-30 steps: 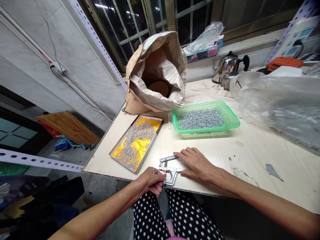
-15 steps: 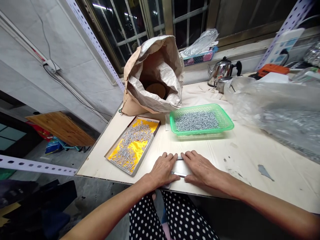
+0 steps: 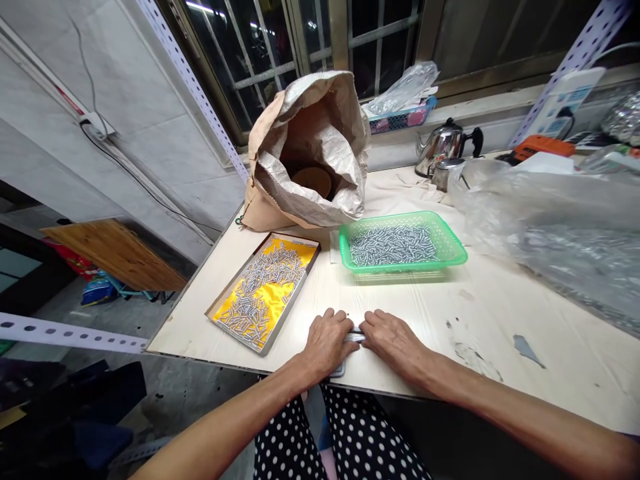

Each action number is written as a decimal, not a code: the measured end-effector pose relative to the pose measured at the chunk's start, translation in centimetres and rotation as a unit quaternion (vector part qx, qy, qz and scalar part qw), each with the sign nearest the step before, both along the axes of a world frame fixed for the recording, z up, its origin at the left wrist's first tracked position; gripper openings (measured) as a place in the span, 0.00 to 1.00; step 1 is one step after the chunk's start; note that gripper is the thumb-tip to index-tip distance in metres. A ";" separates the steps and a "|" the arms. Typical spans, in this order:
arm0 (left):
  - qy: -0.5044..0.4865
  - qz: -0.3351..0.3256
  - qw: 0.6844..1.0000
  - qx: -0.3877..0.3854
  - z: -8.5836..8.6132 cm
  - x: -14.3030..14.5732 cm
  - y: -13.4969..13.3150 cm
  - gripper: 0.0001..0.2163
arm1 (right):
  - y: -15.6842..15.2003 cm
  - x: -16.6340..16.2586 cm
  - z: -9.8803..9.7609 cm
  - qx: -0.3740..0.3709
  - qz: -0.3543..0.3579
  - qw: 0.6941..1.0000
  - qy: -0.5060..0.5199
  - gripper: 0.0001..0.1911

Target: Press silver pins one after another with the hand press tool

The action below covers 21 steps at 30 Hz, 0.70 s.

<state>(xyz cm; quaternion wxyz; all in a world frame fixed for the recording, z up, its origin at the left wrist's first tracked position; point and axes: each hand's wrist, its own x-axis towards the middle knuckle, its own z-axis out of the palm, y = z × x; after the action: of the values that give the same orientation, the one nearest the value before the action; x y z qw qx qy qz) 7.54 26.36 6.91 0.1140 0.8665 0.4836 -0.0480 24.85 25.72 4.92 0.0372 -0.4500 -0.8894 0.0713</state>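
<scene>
At the table's near edge, my left hand [image 3: 327,343] and my right hand [image 3: 390,340] face each other, fingers curled and closed. Between them runs a pair of narrow grey metal bars [image 3: 355,336], lying close together; each hand grips one end and hides most of it. A small grey flat piece [image 3: 338,370] peeks out beneath my left hand. Beyond and to the left lies a shallow tray [image 3: 287,317] lined with yellow cloth, with many short silvery metal pins [image 3: 253,313] scattered in it. A green plastic basket [image 3: 454,248] filled with similar pins [image 3: 395,245] stands ahead of my hands.
Behind the tray stands an open paper sack [image 3: 273,200]. A steel kettle [image 3: 445,143] and a small metal pot [image 3: 444,175] are at the back. Clear plastic bags [image 3: 565,220] cover the right side. A grey scrap [image 3: 527,350] lies on the table [image 3: 425,300].
The two metal bars, apart with a gap between them before, now lie close together. My fingers and thumbs have drawn in around them. Tray and basket stay in place.
</scene>
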 end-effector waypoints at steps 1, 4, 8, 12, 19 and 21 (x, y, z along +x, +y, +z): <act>-0.004 0.010 1.000 0.007 0.0 0.0 -0.3 0.15 | 0.3 0.3 0.3 -0.009 0.001 1.000 0.011 0.09; -0.027 0.036 0.998 0.045 -0.5 0.4 -2.1 0.24 | 1.5 1.5 1.0 -0.049 0.031 0.997 0.053 0.21; -0.100 -0.028 0.990 0.092 -2.6 1.6 -5.9 0.24 | 2.9 2.8 0.0 -0.045 0.015 0.997 0.061 0.08; -0.179 -0.036 0.981 0.066 -4.2 2.5 -8.2 0.23 | 4.5 2.7 -1.0 0.007 -0.019 0.998 0.053 0.07; -0.233 -0.027 0.972 0.030 -4.2 2.5 -8.2 0.25 | 4.0 -2.2 1.4 0.027 0.059 0.996 0.058 0.07; -0.235 -0.013 0.972 0.014 -4.6 2.4 -8.3 0.25 | 2.8 -4.3 1.9 0.013 0.189 0.979 0.080 0.07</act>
<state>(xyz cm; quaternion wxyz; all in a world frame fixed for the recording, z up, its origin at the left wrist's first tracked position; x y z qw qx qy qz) 9.97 18.11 2.34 0.2118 0.8612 0.4328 0.1618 20.51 28.52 6.81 0.0998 -0.2658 -0.9535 0.1013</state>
